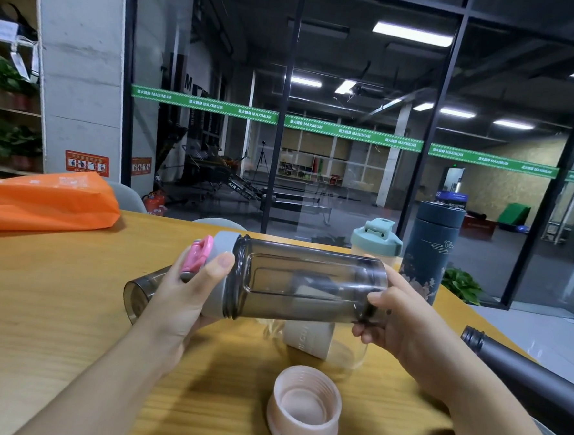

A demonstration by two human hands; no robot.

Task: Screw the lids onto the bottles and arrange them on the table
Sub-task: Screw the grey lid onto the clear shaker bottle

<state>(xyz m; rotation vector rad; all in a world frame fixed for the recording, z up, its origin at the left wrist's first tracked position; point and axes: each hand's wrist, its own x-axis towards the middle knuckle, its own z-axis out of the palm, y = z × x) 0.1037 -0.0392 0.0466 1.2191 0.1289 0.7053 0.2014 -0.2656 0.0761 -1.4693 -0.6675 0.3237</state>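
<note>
Left grip (186, 298) grasping grey lid (220, 273), right grip (386, 324) grasping smoky bottle (308, 281) base, held sideways between

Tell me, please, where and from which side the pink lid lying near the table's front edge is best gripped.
Grip the pink lid around its threaded collar, coming from above. It rests with its open mouth up, so the round wall is exposed all round and fingers can close across it.
</note>
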